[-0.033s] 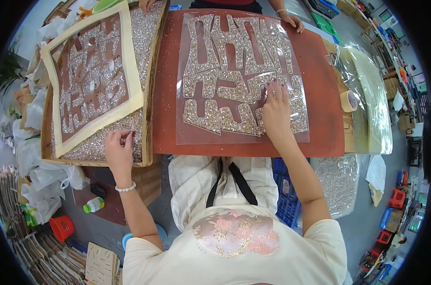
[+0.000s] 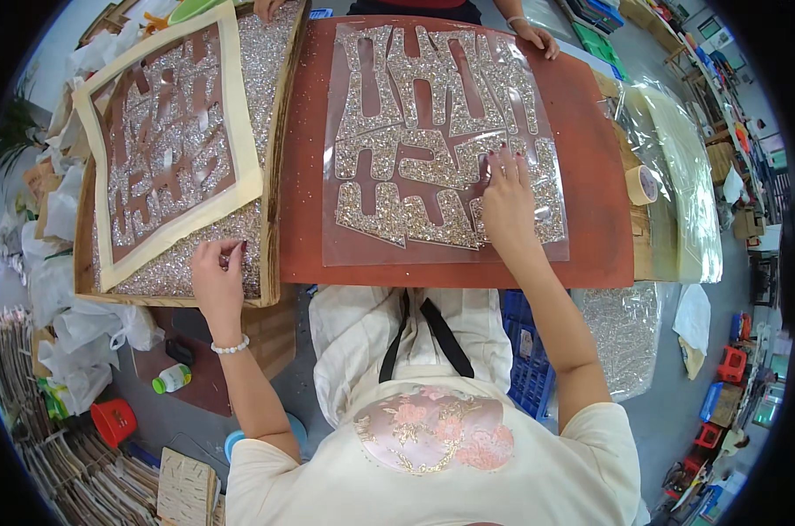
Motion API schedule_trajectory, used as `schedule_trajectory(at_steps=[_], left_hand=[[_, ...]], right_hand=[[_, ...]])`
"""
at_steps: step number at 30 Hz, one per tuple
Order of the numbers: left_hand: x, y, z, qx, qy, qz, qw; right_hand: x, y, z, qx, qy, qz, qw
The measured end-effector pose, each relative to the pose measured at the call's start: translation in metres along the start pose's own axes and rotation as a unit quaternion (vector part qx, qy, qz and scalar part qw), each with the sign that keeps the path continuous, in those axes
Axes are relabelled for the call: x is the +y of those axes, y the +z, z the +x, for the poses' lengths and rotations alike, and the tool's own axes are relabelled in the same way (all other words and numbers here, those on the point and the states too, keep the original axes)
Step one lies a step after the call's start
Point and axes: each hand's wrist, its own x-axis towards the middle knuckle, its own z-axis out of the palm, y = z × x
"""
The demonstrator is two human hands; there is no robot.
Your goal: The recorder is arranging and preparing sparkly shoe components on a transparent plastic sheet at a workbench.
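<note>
A clear plastic sheet (image 2: 362,256) patterned with glittering rhinestone shapes (image 2: 375,210) lies on the reddish-brown board (image 2: 590,210) before me. My right hand (image 2: 509,210) rests on its right part, fingers stretched out and fingertips touching the stones. To the left stands a shallow wooden tray (image 2: 271,202) filled with loose rhinestones (image 2: 174,263). At its near edge is my left hand (image 2: 217,279), fingers curled and pressed together in a pinch; whatever they hold, if anything, is hidden. A stencil with a cream frame (image 2: 245,131) lies tilted on the stones in the tray.
Across the board, another person's hand (image 2: 538,41) rests at the far edge, and a second hand (image 2: 267,9) is by the tray. A tape roll (image 2: 642,186) and clear plastic sheets (image 2: 691,193) lie at the right. A blue crate (image 2: 527,359) sits below the board.
</note>
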Motion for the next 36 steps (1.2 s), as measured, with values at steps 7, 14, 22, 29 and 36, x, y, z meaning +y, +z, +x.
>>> schedule_trajectory(at_steps=[7, 14, 22, 29, 36], left_hand=[[-0.008, -0.001, -0.013, 0.051, 0.022, 0.018, 0.998], [0.022, 0.017, -0.024, 0.088, 0.025, -0.067, 0.994], [0.181, 0.129, -0.068, -0.112, 0.229, -0.305, 0.918], [0.262, 0.197, -0.103, -0.145, 0.352, -0.281, 0.881], [0.278, 0.202, -0.107, -0.168, 0.339, -0.245, 0.893]], right_hand=[[0.034, 0.052, -0.035, 0.074, 0.068, 0.263, 0.960], [0.024, 0.019, -0.095, 0.263, 0.180, 0.424, 0.848], [0.057, 0.023, -0.145, 0.247, 0.240, 0.397, 0.851], [0.079, 0.027, -0.175, 0.238, 0.258, 0.417, 0.838], [0.092, 0.030, -0.174, 0.262, 0.186, 0.403, 0.857]])
